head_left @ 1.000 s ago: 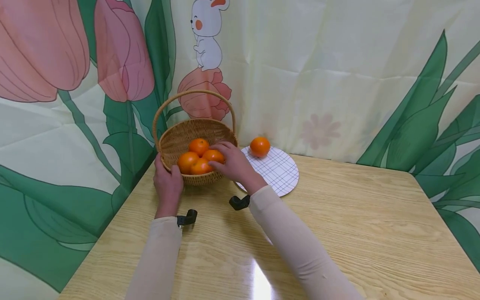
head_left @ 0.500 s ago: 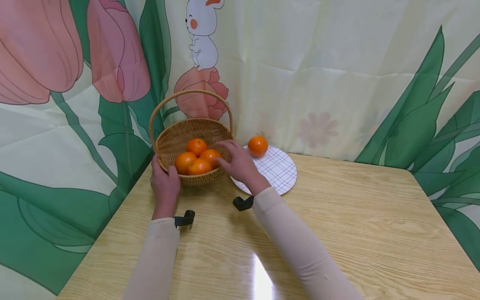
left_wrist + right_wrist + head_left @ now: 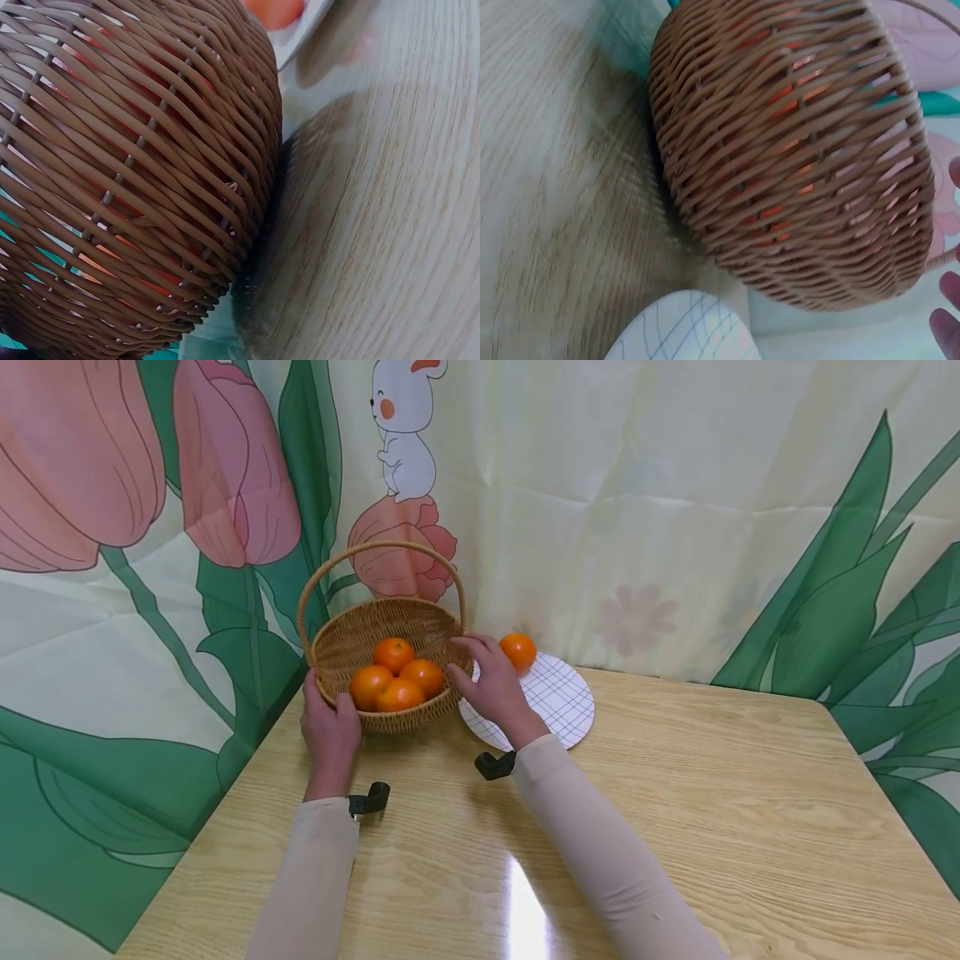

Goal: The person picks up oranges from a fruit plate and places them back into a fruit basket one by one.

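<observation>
A wicker basket with a tall arched handle stands at the back left of the table, several oranges grouped inside it. My left hand grips its left front rim, thumb on the near side; the left wrist view is filled by the woven wall. At the right rim, my right hand is held with fingers spread loosely and nothing between them. In the right wrist view its fingertips show beside the basket, apart from the wall there. Contact with the rim is unclear in the head view.
Right of the basket lies a round white plate with grid lines, bearing one orange at its back. Part of the plate is behind my right hand. A printed curtain hangs along the back of the wooden table.
My right hand has withdrawn from the oranges inside the basket, moving right to its rim. The left hand stays on the basket. The head view has shifted slightly.
</observation>
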`<state>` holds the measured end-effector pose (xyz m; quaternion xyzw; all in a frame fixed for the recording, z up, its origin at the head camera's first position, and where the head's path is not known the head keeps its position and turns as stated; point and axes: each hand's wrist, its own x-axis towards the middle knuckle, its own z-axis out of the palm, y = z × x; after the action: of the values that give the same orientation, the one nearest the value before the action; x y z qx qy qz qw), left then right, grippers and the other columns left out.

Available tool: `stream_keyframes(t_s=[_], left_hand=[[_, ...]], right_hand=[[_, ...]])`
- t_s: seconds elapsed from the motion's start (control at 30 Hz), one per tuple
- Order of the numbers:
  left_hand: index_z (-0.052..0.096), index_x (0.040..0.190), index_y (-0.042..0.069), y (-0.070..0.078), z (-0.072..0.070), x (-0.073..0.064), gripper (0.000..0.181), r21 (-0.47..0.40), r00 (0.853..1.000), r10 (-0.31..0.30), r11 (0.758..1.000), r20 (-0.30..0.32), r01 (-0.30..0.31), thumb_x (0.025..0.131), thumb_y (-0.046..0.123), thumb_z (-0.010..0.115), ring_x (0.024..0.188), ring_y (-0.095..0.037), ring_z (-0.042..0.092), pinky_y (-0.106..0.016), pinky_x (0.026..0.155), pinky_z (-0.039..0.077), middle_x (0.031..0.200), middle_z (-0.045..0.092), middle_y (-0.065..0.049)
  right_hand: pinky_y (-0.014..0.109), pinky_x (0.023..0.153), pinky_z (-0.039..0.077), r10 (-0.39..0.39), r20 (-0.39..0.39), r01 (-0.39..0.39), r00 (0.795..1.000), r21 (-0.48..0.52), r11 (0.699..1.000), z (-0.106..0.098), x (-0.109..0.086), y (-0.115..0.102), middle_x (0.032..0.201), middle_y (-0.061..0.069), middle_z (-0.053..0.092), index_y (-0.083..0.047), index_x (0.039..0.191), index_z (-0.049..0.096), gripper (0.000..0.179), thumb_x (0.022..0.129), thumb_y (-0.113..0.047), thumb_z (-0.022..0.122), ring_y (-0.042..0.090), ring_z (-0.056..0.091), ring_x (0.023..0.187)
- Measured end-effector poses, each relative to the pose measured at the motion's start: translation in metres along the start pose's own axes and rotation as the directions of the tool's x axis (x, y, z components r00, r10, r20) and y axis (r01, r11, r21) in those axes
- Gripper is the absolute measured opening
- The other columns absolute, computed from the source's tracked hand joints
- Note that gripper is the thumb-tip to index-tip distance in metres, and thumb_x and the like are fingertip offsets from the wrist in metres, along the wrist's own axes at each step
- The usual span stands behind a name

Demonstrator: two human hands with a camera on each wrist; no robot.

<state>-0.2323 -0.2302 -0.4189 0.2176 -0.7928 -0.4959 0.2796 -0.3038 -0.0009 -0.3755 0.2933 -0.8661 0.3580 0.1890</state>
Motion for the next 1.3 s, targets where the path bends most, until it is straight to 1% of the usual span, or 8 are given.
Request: stream_keyframes(t_s=[0.17, 0.4, 0.5, 0.63, 0.83, 1.0, 1.13, 1.3], left_hand=[[0.023, 0.143, 0.023, 0.000, -0.001, 0.002, 0.058, -0.002, 1.000, 0.008, 1.000, -0.007, -0.008, 0.086, 0.024, 0.036, 0.125, -0.028, 0.042, -0.045, 0.103, 0.034, 0.143, 0.038, -0.010], [0.025, 0.142, 0.020, -0.002, -0.001, 0.003, 0.057, -0.008, 0.999, 0.034, 0.999, -0.023, -0.035, 0.085, 0.023, 0.036, 0.122, -0.030, 0.045, -0.046, 0.101, 0.036, 0.139, 0.042, -0.013], [0.025, 0.142, 0.021, -0.003, -0.001, 0.003, 0.057, 0.001, 0.999, 0.031, 1.000, -0.019, -0.031, 0.086, 0.023, 0.036, 0.122, -0.030, 0.045, -0.047, 0.101, 0.036, 0.140, 0.041, -0.013], [0.025, 0.142, 0.022, -0.004, 0.000, 0.003, 0.057, 0.006, 0.999, 0.026, 1.000, -0.019, -0.026, 0.086, 0.023, 0.037, 0.123, -0.030, 0.045, -0.047, 0.101, 0.037, 0.140, 0.041, -0.012], [0.025, 0.142, 0.022, -0.005, 0.001, 0.003, 0.058, 0.006, 0.999, 0.028, 1.000, -0.028, -0.027, 0.085, 0.023, 0.037, 0.122, -0.029, 0.046, -0.046, 0.100, 0.037, 0.139, 0.042, -0.012], [0.025, 0.142, 0.022, -0.005, 0.001, 0.003, 0.058, 0.010, 0.999, 0.026, 1.000, -0.030, -0.026, 0.085, 0.023, 0.037, 0.123, -0.028, 0.045, -0.046, 0.100, 0.037, 0.140, 0.041, -0.010], [0.026, 0.141, 0.022, -0.005, 0.002, 0.003, 0.058, 0.017, 0.999, 0.025, 1.000, -0.038, -0.025, 0.085, 0.022, 0.038, 0.123, -0.028, 0.045, -0.046, 0.101, 0.037, 0.140, 0.042, -0.010], [0.027, 0.141, 0.023, -0.005, 0.003, 0.003, 0.058, 0.019, 0.999, 0.021, 1.000, -0.043, -0.021, 0.085, 0.021, 0.038, 0.122, -0.028, 0.046, -0.045, 0.101, 0.037, 0.139, 0.043, -0.011]], right_hand=[[0.036, 0.098, 0.041, 0.025, -0.027, -0.026, 0.999, -0.033, 0.999, 0.003, 0.002, 0.012, 0.132, 0.004, 0.045, -0.019, 0.126, 0.052, 0.040, 0.088, -0.033, 0.054, 0.021, 0.046, 0.119], [0.040, 0.096, 0.042, 0.070, -0.072, -0.075, 0.995, -0.064, 0.995, 0.005, 0.004, 0.031, 0.133, 0.007, 0.044, -0.017, 0.125, 0.052, 0.037, 0.089, -0.028, 0.052, 0.025, 0.046, 0.118], [0.039, 0.093, 0.044, 0.097, -0.077, -0.103, 0.992, -0.077, 0.992, 0.006, 0.005, 0.041, 0.133, 0.005, 0.044, -0.019, 0.125, 0.052, 0.037, 0.088, -0.027, 0.053, 0.023, 0.046, 0.118], [0.041, 0.090, 0.045, 0.106, -0.094, -0.114, 0.990, -0.086, 0.990, 0.005, 0.006, 0.051, 0.130, 0.007, 0.046, -0.017, 0.124, 0.053, 0.037, 0.088, -0.024, 0.054, 0.025, 0.048, 0.116], [0.042, 0.091, 0.045, 0.140, -0.118, -0.153, 0.983, -0.106, 0.982, 0.002, 0.008, 0.063, 0.127, 0.007, 0.047, -0.016, 0.122, 0.054, 0.037, 0.085, -0.020, 0.057, 0.027, 0.049, 0.113], [0.040, 0.093, 0.044, 0.154, -0.108, -0.167, 0.982, -0.123, 0.978, -0.002, 0.011, 0.072, 0.127, 0.010, 0.047, -0.013, 0.122, 0.054, 0.039, 0.084, -0.021, 0.059, 0.028, 0.050, 0.112], [0.042, 0.094, 0.044, 0.193, -0.076, -0.202, 0.978, -0.135, 0.970, -0.005, 0.012, 0.078, 0.129, 0.011, 0.046, -0.013, 0.124, 0.052, 0.041, 0.085, -0.024, 0.059, 0.031, 0.049, 0.112], [0.044, 0.095, 0.043, 0.256, -0.020, -0.257, 0.966, -0.133, 0.957, -0.008, 0.013, 0.084, 0.134, 0.011, 0.041, -0.014, 0.127, 0.049, 0.045, 0.085, -0.026, 0.061, 0.032, 0.046, 0.114]])
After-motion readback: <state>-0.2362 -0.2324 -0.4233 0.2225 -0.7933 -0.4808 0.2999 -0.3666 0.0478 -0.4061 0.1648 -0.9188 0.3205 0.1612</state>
